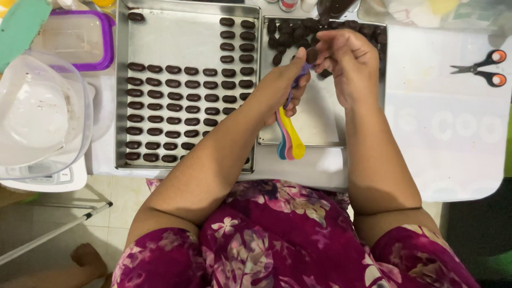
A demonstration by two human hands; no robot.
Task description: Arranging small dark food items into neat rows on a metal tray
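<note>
Left hand (282, 88) gripped coloured measuring spoons (290, 140); right hand (344, 61) pinched a dark chocolate piece (312, 55) over the right tray (320, 128) (shaping step, likely). Next: setting it into the left tray's (160, 37) rows.

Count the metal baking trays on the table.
2. The left tray holds rows of dark oval pieces; the right tray sits beside it, partly covered by both hands, with dark pieces heaped at its far end.

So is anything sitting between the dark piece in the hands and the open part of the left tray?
Only the left hand and its forearm, which cross the left tray at its right edge. The dark piece is pinched above the right tray; the bare steel near the left tray's top is unobstructed.
</note>
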